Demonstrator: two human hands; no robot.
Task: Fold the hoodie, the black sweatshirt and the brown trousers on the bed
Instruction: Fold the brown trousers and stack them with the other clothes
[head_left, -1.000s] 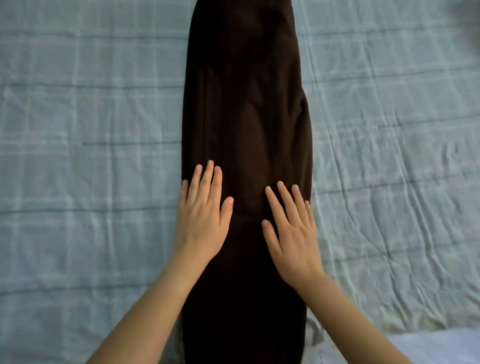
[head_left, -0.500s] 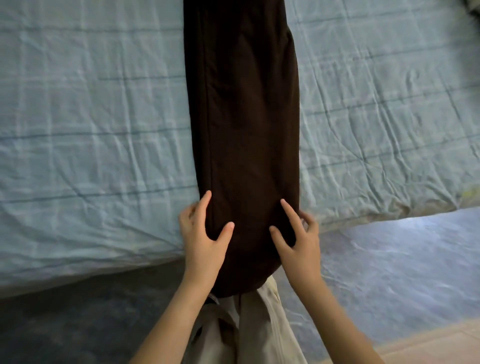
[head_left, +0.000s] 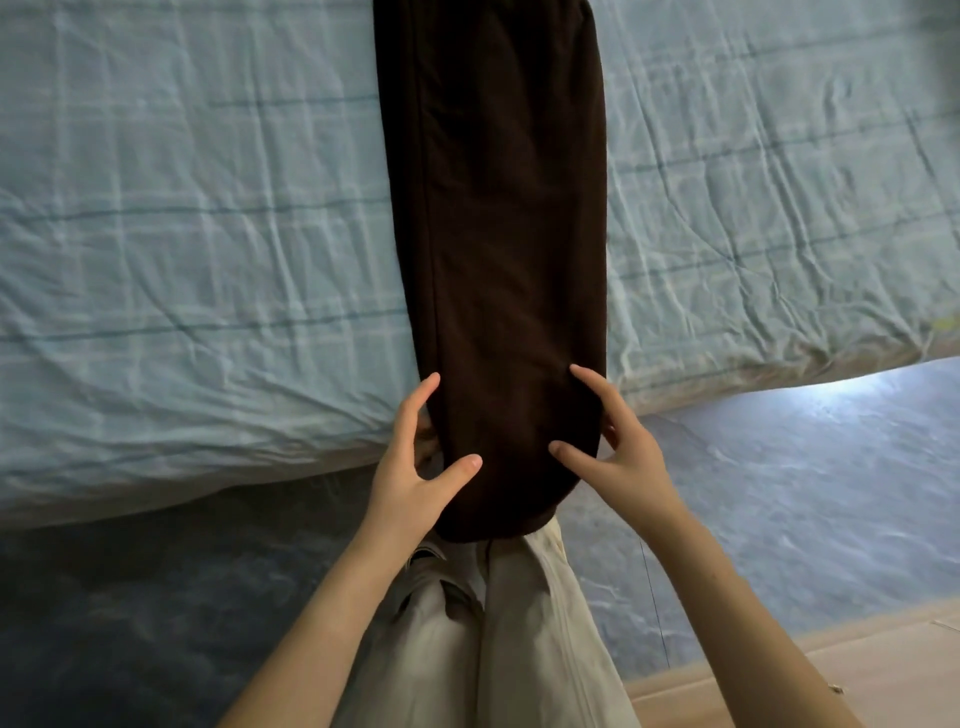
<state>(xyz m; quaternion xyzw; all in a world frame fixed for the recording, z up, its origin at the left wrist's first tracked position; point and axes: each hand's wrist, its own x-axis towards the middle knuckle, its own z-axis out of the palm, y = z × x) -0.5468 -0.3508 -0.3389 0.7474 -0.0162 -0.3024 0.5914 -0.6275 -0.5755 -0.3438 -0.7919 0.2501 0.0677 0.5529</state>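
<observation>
The brown trousers (head_left: 498, 234) lie as one long narrow strip across the bed (head_left: 182, 260), running from the top of the view down to the near edge, where their end hangs over. My left hand (head_left: 415, 467) grips the left side of that near end, thumb on top and fingers curled under the edge. My right hand (head_left: 618, 447) grips the right side the same way. The hoodie and the black sweatshirt are out of view.
The bed has a wrinkled pale blue checked sheet. Its near edge runs across the middle of the view. Below it lie a blue floor covering (head_left: 779, 493) and a strip of wooden floor (head_left: 857, 660). My own beige trousers (head_left: 493, 634) show at the bottom.
My hands slid from lying flat on the trousers' middle down to the near end and closed round its two sides. The view tilted down toward the bed's edge.
</observation>
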